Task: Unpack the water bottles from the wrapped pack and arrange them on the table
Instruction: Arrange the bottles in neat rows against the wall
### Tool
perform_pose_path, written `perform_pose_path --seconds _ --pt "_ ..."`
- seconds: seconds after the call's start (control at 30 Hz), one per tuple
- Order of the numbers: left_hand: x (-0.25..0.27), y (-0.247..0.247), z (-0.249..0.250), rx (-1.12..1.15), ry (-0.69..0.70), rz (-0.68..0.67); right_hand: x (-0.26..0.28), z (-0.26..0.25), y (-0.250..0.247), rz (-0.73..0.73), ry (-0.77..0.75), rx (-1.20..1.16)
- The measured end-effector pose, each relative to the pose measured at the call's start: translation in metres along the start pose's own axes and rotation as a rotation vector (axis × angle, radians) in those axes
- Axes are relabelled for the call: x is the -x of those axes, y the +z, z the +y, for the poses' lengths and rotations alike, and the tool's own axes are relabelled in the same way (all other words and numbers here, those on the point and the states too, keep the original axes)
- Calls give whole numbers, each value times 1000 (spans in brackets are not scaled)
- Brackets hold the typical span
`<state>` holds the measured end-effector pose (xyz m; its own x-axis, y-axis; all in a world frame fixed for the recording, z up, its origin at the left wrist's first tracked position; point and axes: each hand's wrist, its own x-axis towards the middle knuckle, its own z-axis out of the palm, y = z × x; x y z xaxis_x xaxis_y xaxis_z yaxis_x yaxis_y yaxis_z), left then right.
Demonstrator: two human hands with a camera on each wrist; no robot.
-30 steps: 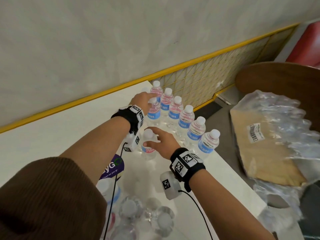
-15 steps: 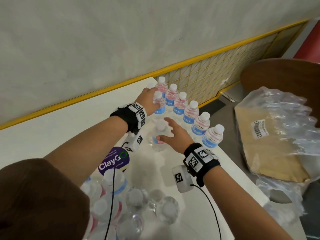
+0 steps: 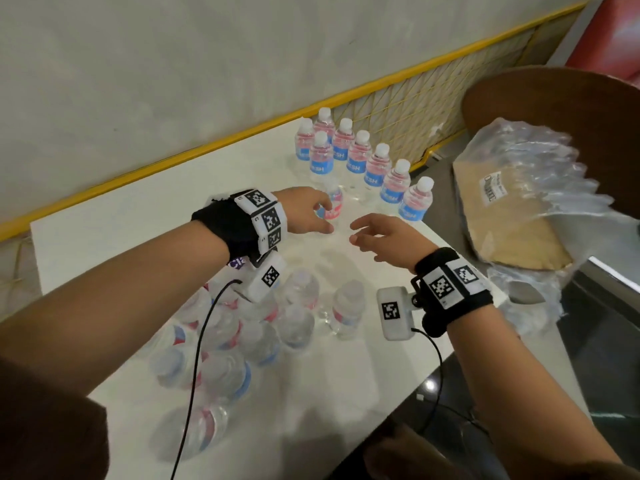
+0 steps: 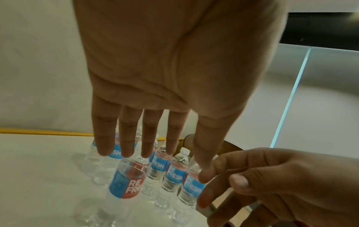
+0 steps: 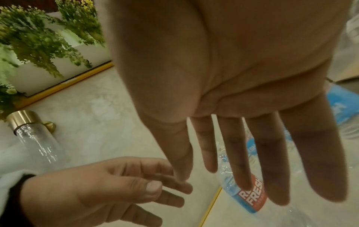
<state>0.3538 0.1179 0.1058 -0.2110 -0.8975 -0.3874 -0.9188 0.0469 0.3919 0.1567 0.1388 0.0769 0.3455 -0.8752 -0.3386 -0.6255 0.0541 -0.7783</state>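
Observation:
Small clear water bottles with blue and red labels stand in a row point(image 3: 377, 164) along the far right edge of the white table point(image 3: 138, 220). One more bottle point(image 3: 334, 202) stands alone in front of that row. My left hand point(image 3: 327, 218) hovers just beside it and grips nothing. The left wrist view shows the left fingers point(image 4: 128, 138) straight above that bottle point(image 4: 126, 179). My right hand point(image 3: 353, 233) hangs open a little to its right, its fingers point(image 5: 239, 153) spread and empty. Several loose bottles point(image 3: 294, 327) stand crowded under my left forearm.
A wooden chair point(image 3: 554, 95) to the right holds the crumpled plastic wrap and a cardboard sheet point(image 3: 512, 216). A yellow-trimmed wall and mesh panel point(image 3: 398, 109) run behind the table. Wrist camera cables hang over the loose bottles. A gold-capped glass lamp point(image 5: 29, 132) shows in the right wrist view.
My right hand has let go of the single bottle and drawn back. My left hand has come back from the far bottles to beside that bottle. Both hands are now empty.

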Motion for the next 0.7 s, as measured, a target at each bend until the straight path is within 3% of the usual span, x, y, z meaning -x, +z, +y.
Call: perform_pose_path --seconds 0.27,0.53,0.7 --pt "27 23 9 -50 38 40 54 1 37 -114 136 178" --pt "-6 31 20 60 -55 139 61 25 83 163 139 131" --pt "-26 38 13 113 -76 166 52 30 69 189 113 74"
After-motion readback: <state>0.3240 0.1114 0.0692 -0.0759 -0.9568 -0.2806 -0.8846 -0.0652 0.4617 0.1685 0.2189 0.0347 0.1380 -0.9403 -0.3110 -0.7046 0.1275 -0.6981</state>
